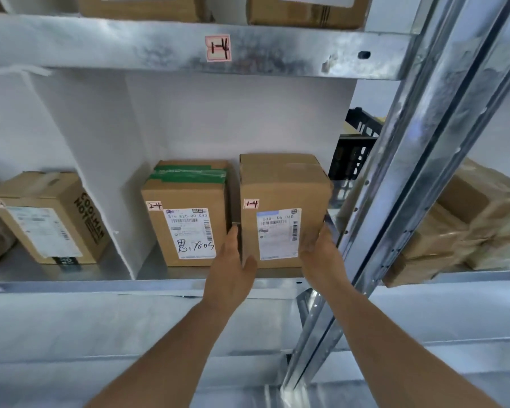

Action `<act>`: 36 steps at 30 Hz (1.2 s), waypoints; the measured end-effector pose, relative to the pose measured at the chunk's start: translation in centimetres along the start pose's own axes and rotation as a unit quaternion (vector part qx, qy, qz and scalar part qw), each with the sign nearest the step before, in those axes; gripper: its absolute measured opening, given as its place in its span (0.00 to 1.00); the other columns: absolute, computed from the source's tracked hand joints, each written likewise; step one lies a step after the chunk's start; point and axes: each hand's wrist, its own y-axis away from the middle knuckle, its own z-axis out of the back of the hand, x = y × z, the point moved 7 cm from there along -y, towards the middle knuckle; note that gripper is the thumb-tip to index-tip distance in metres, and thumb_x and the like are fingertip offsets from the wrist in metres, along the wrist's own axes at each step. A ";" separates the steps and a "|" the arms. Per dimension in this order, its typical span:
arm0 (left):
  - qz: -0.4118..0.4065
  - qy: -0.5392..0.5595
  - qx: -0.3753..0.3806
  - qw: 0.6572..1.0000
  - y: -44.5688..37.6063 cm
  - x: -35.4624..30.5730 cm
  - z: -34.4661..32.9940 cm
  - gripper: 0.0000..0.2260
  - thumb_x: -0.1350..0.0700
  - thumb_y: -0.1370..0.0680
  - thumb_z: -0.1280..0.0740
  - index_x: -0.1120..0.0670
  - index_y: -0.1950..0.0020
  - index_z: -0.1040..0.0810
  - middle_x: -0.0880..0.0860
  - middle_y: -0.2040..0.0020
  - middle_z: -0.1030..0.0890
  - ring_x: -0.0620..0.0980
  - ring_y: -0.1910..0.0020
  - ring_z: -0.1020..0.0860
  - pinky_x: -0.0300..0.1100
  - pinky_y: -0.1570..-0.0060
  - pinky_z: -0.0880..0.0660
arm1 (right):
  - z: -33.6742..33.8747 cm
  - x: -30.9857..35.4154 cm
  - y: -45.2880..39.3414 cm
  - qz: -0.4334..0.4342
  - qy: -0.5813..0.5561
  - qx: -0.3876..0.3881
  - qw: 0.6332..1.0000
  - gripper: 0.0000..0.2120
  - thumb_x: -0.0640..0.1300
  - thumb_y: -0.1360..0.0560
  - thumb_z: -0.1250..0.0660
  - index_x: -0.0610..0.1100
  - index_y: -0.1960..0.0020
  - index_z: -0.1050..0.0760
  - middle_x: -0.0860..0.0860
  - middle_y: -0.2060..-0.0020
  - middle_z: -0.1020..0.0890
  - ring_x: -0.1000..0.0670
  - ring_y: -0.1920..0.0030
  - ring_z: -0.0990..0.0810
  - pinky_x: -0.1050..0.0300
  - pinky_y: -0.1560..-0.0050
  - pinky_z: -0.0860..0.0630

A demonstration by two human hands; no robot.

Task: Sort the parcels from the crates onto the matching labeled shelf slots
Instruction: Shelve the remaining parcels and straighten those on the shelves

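Observation:
A brown cardboard parcel (280, 195) with a pink tag reading 1-4 and a white shipping label stands on the metal shelf (71, 285). My left hand (233, 269) presses flat against its left side, thumb on the front. My right hand (321, 248) grips its lower right corner. On the beam above is a pink slot label (217, 48) marked 1-4. Just left stands another parcel (186, 213) tagged 2-4, sealed with green tape.
A white divider (100, 160) splits the shelf; left of it lies a parcel with black print (50, 219). A steel upright (418, 160) rises at right, with taped parcels (468, 228) beyond it and black crates (354, 154) behind. More boxes (304, 10) sit above.

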 end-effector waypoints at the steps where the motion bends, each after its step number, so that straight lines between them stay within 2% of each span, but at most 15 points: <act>1: 0.004 0.006 0.008 1.000 -0.2 0.2 -0.3 0.31 0.55 0.25 0.37 0.44 0.25 0.45 0.48 0.32 0.27 0.51 0.35 0.27 0.54 0.38 0.27 | -0.2 -0.2 -0.2 -0.012 -0.006 0.009 1.000 0.24 0.41 0.19 0.49 0.45 0.25 0.49 0.45 0.36 0.26 0.40 0.39 0.26 0.52 0.50 0.30; 4: 0.014 0.026 0.021 0.999 -0.8 0.5 -1.0 0.32 0.58 0.26 0.37 0.44 0.25 0.45 0.47 0.31 0.28 0.51 0.34 0.28 0.54 0.38 0.27 | -0.5 -0.2 -0.4 -0.014 -0.017 0.005 1.000 0.20 0.41 0.20 0.49 0.43 0.28 0.43 0.44 0.38 0.26 0.41 0.42 0.25 0.53 0.53 0.30; 7: 0.004 0.047 0.009 0.999 -1.0 0.2 -0.8 0.34 0.55 0.29 0.36 0.43 0.25 0.44 0.47 0.31 0.29 0.50 0.34 0.28 0.55 0.39 0.26 | -0.2 0.2 0.1 -0.005 -0.005 -0.023 1.000 0.17 0.41 0.20 0.48 0.41 0.32 0.40 0.43 0.38 0.27 0.41 0.43 0.25 0.47 0.47 0.25; 9: -0.005 0.045 0.002 0.999 -0.3 -0.7 -0.2 0.34 0.56 0.28 0.35 0.42 0.25 0.45 0.48 0.32 0.29 0.50 0.36 0.28 0.54 0.42 0.24 | 0.3 0.3 0.8 0.002 0.007 -0.037 0.999 0.16 0.40 0.20 0.46 0.42 0.33 0.40 0.43 0.39 0.27 0.41 0.45 0.24 0.46 0.48 0.24; 13: -0.008 0.018 0.006 1.000 1.3 -1.7 1.2 0.39 0.57 0.26 0.31 0.41 0.23 0.51 0.52 0.33 0.37 0.53 0.38 0.29 0.54 0.42 0.24 | 1.5 0.3 2.9 0.020 0.029 -0.051 0.998 0.20 0.39 0.24 0.40 0.45 0.33 0.40 0.45 0.43 0.29 0.42 0.49 0.25 0.46 0.51 0.23; 17: -0.044 0.040 0.045 0.997 3.6 -2.4 2.8 0.45 0.53 0.34 0.30 0.34 0.26 0.54 0.49 0.35 0.33 0.49 0.38 0.28 0.51 0.45 0.22 | 3.1 1.1 5.9 0.066 0.034 -0.044 0.996 0.27 0.43 0.28 0.35 0.52 0.32 0.40 0.48 0.47 0.29 0.45 0.50 0.24 0.46 0.53 0.20; 21: -0.109 0.075 0.079 0.988 6.2 -3.5 4.7 0.44 0.63 0.29 0.28 0.30 0.28 0.50 0.46 0.39 0.30 0.46 0.41 0.26 0.38 0.51 0.22 | 4.3 2.2 9.6 0.089 0.018 -0.019 0.996 0.37 0.49 0.31 0.31 0.61 0.28 0.47 0.49 0.46 0.28 0.47 0.51 0.23 0.47 0.50 0.21; 23: -0.128 0.080 0.085 0.985 7.6 -3.8 6.2 0.45 0.62 0.29 0.28 0.30 0.28 0.52 0.47 0.37 0.31 0.47 0.41 0.26 0.40 0.50 0.22 | 4.7 3.2 11.8 0.100 0.006 -0.014 0.995 0.41 0.51 0.31 0.29 0.62 0.27 0.49 0.51 0.42 0.26 0.48 0.47 0.23 0.50 0.47 0.22; 24: -0.132 0.081 0.088 0.984 8.5 -3.8 7.0 0.46 0.62 0.29 0.28 0.30 0.27 0.54 0.47 0.37 0.32 0.47 0.41 0.27 0.42 0.48 0.22 | 4.8 3.9 13.2 0.108 0.003 -0.010 0.994 0.41 0.50 0.30 0.29 0.62 0.27 0.50 0.55 0.43 0.26 0.51 0.47 0.24 0.55 0.48 0.23; 26: -0.137 0.090 0.092 0.982 9.9 -3.5 9.0 0.48 0.62 0.29 0.28 0.30 0.27 0.56 0.46 0.35 0.34 0.47 0.40 0.27 0.45 0.46 0.22 | 4.4 5.3 15.7 0.123 0.002 0.004 0.992 0.41 0.49 0.28 0.29 0.60 0.25 0.52 0.59 0.46 0.27 0.55 0.48 0.26 0.65 0.57 0.28; 29: -0.144 0.090 0.091 0.981 11.7 -2.9 12.3 0.49 0.63 0.29 0.28 0.33 0.26 0.60 0.40 0.37 0.34 0.43 0.40 0.28 0.37 0.46 0.24 | 3.5 7.3 19.0 0.133 -0.010 0.003 0.991 0.43 0.47 0.27 0.31 0.59 0.24 0.56 0.52 0.41 0.23 0.48 0.46 0.23 0.58 0.55 0.27; 31: -0.145 0.089 0.085 0.982 12.6 -2.2 14.6 0.51 0.63 0.29 0.28 0.34 0.26 0.62 0.42 0.34 0.37 0.37 0.41 0.29 0.31 0.47 0.26 | 2.4 8.6 20.7 0.133 -0.018 0.009 0.991 0.43 0.44 0.26 0.32 0.59 0.24 0.59 0.49 0.39 0.23 0.47 0.47 0.23 0.57 0.53 0.29; 32: -0.146 0.083 0.080 0.983 13.0 -1.8 15.7 0.52 0.63 0.30 0.27 0.34 0.26 0.63 0.44 0.32 0.38 0.35 0.41 0.29 0.33 0.45 0.26 | 1.8 9.1 21.5 0.134 -0.022 0.012 0.991 0.44 0.43 0.25 0.33 0.59 0.24 0.60 0.49 0.39 0.23 0.48 0.48 0.24 0.57 0.53 0.29; 34: -0.147 0.059 0.066 0.985 14.0 -1.1 18.1 0.52 0.61 0.31 0.27 0.32 0.27 0.63 0.46 0.31 0.39 0.40 0.37 0.32 0.41 0.40 0.28 | 0.6 10.4 23.0 0.148 -0.024 0.019 0.988 0.44 0.42 0.25 0.33 0.60 0.24 0.61 0.50 0.37 0.25 0.50 0.49 0.25 0.58 0.53 0.29; 36: -0.149 0.045 0.053 0.986 15.1 -0.3 20.4 0.52 0.62 0.30 0.28 0.34 0.26 0.63 0.45 0.30 0.40 0.41 0.35 0.35 0.39 0.40 0.31 | -0.7 11.8 24.3 0.159 -0.017 0.022 0.987 0.44 0.42 0.25 0.34 0.60 0.24 0.63 0.49 0.38 0.24 0.49 0.49 0.24 0.57 0.53 0.27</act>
